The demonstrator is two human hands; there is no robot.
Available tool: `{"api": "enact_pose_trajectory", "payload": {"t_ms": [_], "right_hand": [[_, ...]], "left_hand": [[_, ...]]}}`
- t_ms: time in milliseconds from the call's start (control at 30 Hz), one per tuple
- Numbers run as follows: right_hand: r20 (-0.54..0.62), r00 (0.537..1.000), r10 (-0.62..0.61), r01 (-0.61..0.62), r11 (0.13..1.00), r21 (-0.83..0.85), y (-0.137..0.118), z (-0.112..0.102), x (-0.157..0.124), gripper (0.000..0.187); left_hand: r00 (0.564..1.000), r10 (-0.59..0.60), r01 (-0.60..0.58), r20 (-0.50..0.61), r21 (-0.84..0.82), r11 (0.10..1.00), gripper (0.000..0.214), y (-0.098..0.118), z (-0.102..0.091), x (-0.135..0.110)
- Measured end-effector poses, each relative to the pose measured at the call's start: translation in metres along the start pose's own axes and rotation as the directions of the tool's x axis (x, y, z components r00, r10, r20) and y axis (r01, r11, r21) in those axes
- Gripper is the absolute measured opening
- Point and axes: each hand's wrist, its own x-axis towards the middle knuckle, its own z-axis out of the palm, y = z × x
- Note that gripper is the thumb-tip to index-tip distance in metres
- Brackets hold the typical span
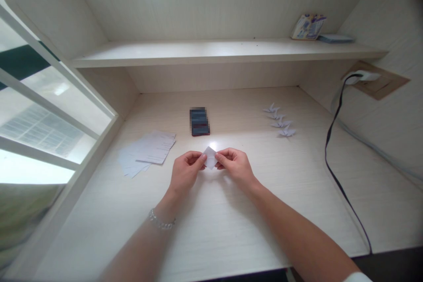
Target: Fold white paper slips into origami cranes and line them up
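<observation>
White folded paper square (210,157) is pinched between fingertips of left hand (185,172) and right hand (235,166), held just above the desk (231,224) centre. Paper sheets (147,152) lie left; four paper cranes (280,121) far right.

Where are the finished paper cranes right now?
In the head view, the paper cranes sit in a row on the desk, far right of both hands, left of the black cable.
</observation>
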Motion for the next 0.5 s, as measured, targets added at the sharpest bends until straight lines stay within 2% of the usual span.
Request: {"api": "enact_pose_trajectory", "payload": {"t_ms": [100,233,400,500], "right_hand": [[0.125,0.988,0.085,-0.082,0.996,-0.03,-0.0014,-0.0004,-0.0002,0.03],[0.225,0.967,0.122,-0.111,0.992,-0.058,-0.0043,-0.001,-0.0011,0.03],[0.141,0.986,0.091,-0.094,0.996,0.011,-0.0022,0.0008,-0.0013,0.029],[0.081,0.994,0.069,-0.072,0.997,0.025,0.001,0.0022,-0.0011,0.031]], "left_hand": [[0.997,0.042,-0.038,-0.066,0.068,0.997,0.029,0.0003,-0.0042,0.0012],[0.997,0.059,-0.055,-0.043,0.087,0.995,0.028,0.003,-0.0073,0.0013],[0.993,-0.016,0.001,-0.116,-0.135,0.991,0.037,0.0042,-0.0054,0.0023],[0.998,-0.065,0.064,-0.002,-0.162,0.985,0.041,0.0033,0.0004,0.0001]]}}
